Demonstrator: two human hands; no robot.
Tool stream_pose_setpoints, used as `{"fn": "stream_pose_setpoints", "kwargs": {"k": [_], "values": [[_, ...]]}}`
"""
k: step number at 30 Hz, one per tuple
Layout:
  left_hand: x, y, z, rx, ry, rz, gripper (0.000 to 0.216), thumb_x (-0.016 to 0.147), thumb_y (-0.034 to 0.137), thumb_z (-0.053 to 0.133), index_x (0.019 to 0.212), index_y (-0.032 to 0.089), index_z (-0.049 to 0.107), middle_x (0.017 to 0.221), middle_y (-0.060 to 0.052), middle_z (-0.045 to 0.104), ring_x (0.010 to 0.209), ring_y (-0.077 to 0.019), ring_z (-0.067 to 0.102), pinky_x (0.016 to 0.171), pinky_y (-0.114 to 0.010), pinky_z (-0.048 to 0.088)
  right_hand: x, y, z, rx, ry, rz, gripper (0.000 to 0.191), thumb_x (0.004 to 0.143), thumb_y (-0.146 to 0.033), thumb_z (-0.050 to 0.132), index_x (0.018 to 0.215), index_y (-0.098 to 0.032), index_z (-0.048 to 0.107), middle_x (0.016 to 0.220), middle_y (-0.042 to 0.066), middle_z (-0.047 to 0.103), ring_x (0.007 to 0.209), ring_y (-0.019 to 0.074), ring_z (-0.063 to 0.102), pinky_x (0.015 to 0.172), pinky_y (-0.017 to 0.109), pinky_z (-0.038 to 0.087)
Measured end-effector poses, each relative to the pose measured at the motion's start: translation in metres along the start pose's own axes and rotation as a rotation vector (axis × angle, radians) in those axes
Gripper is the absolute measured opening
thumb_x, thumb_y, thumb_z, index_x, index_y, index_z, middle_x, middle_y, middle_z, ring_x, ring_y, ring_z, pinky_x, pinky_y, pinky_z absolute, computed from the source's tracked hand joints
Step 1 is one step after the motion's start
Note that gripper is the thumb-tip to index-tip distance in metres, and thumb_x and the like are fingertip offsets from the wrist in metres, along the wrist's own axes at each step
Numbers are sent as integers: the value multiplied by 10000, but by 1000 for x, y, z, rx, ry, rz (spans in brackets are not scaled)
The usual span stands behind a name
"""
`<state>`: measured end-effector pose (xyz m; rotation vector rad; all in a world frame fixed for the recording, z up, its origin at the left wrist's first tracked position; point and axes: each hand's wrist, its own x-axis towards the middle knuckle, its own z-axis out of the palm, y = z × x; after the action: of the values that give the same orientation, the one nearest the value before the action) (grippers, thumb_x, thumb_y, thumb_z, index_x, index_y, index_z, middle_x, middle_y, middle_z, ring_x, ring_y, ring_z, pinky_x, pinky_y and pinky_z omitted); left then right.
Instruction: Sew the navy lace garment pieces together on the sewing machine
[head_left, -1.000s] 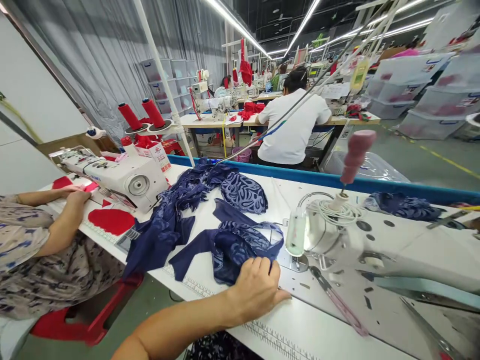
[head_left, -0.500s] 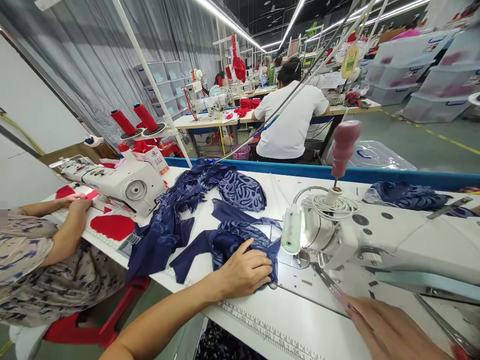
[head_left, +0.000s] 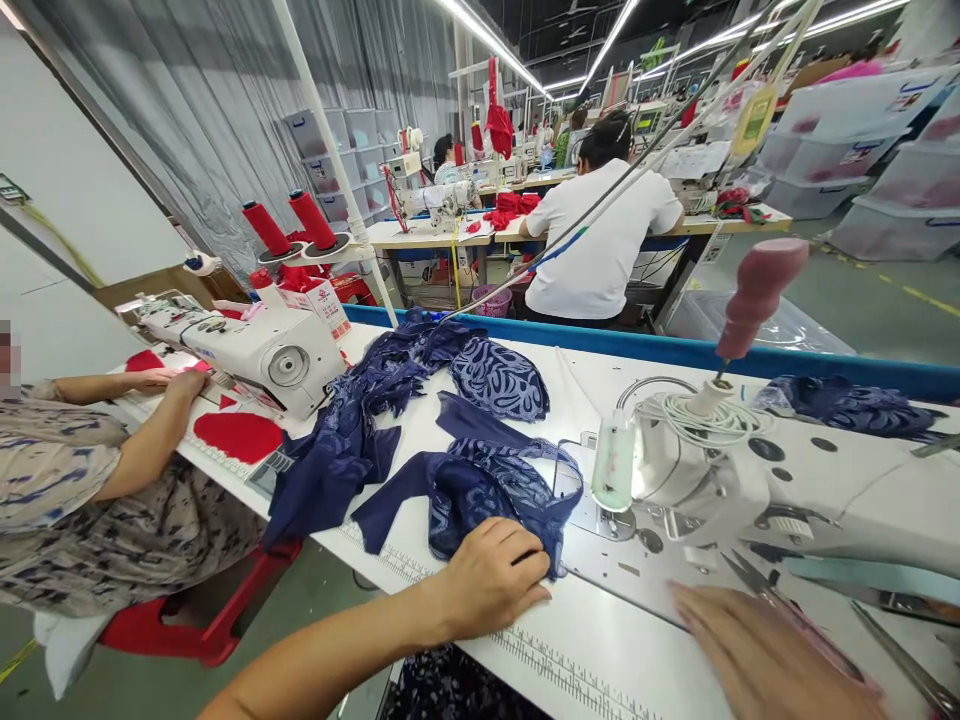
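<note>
Now the right hand (head_left: 765,655), blurred so its grip cannot be told, has slid further onto the white bench (head_left: 600,640). Left hand (head_left: 491,580) stays pressed, fingers curled, on navy lace fabric (head_left: 487,485) beside the sewing machine (head_left: 750,480). Clear storage bins (head_left: 847,150), apparently holding red cloth, line the factory hall.
</note>
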<state>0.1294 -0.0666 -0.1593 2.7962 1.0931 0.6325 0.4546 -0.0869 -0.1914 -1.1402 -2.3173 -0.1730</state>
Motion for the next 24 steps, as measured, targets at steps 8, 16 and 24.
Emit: {"fn": "stream_pose_setpoints", "kwargs": {"k": [8,16,24], "values": [[-40,-9,-20,-85,-32,-28,223,922,390,566,982,179,608,1030,-43,662,979,-170,579,939,-341,401,103,-74,41,119,-180,-229,603,820,50,301,1295,-230,545,1269,58,607,854,130,669,551,209,469],[-68,-11,-18,-39,56,-164,275,849,379,610,1034,178,578,1017,-45,645,981,-186,565,1046,-397,340,130,-80,51,143,-219,-340,336,957,-100,334,1148,-193,595,874,27,637,664,134,624,489,239,425],[-65,-19,-37,-46,231,-214,286,869,47,402,1049,192,569,920,-17,649,856,-132,586,1098,-426,307,140,-102,36,214,-123,-310,333,992,-120,362,1257,-221,536,1091,42,648,804,123,649,546,227,428]]}}
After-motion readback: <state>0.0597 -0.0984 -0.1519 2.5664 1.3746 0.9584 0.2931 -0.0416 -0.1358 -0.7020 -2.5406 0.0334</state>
